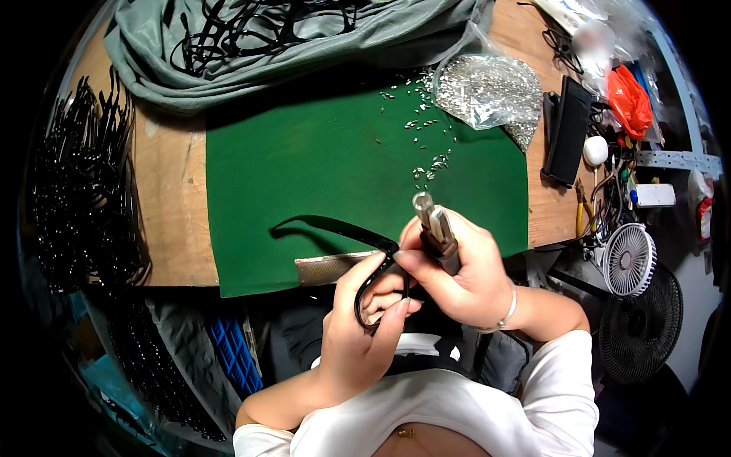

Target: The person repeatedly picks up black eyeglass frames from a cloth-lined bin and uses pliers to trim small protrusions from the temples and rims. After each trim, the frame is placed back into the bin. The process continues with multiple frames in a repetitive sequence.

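My left hand (364, 316) is closed round the rim of a black eyeglass frame (335, 226), its fingers partly inside the lens opening. One temple arm of the frame reaches out to the left above the green mat. Close beside it, my right hand (461, 278) grips a hand tool (434, 225) with silver, tube-like ends and a darker body; its exact kind is unclear. The right thumb and fingertips touch the frame near its hinge corner. Small shiny silver pieces (434, 164) lie scattered on the mat beyond the tool.
The green mat (304, 152) covers the wooden table (175, 198). A clear bag of silver pieces (487, 91) sits at the far right. Many black frames (87, 190) are piled at left, others on grey cloth (152, 68). A black case (567, 129), pliers (582, 209) and white fan (630, 259) stand right.
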Demonstrator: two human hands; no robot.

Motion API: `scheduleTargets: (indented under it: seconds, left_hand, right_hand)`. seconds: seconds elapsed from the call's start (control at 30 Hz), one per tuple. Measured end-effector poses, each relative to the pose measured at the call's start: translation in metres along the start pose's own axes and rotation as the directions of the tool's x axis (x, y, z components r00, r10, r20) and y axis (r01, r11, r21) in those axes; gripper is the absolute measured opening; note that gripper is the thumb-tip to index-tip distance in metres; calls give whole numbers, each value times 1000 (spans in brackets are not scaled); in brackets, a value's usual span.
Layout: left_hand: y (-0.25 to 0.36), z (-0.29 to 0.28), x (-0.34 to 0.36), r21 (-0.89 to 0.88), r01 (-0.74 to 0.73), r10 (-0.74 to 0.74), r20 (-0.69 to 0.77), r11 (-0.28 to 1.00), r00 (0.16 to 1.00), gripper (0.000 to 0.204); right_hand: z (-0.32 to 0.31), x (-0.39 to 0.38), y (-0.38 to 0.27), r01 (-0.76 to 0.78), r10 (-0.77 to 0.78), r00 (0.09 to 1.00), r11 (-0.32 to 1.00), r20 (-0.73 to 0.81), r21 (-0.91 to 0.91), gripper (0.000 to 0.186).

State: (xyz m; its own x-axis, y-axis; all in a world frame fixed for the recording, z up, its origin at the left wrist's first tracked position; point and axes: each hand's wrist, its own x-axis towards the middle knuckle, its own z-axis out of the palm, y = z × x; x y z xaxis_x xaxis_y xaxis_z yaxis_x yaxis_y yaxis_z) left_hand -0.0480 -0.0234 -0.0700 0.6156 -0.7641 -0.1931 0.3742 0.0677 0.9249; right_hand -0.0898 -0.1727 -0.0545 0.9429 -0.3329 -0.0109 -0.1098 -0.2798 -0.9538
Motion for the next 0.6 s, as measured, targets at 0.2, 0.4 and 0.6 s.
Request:
scheduleTargets:
  seconds: [0.2, 0.4, 0.6]
  left_hand:
    - [-1, 5, 2, 88, -53, 53, 0, 995, 999, 50]
    - [11, -4, -1, -27, 88, -86, 71, 996, 994, 50]
    - [39, -16, -7, -258, 306, -257, 209, 916, 944, 52]
  right_hand:
    - [9, -2, -2, -331, 352, 932, 741, 82, 584, 14]
    - [-5, 10, -15, -614, 478, 786, 533, 391, 583, 17]
    - [-11, 5, -25, -631, 403, 774, 436, 488, 641, 21]
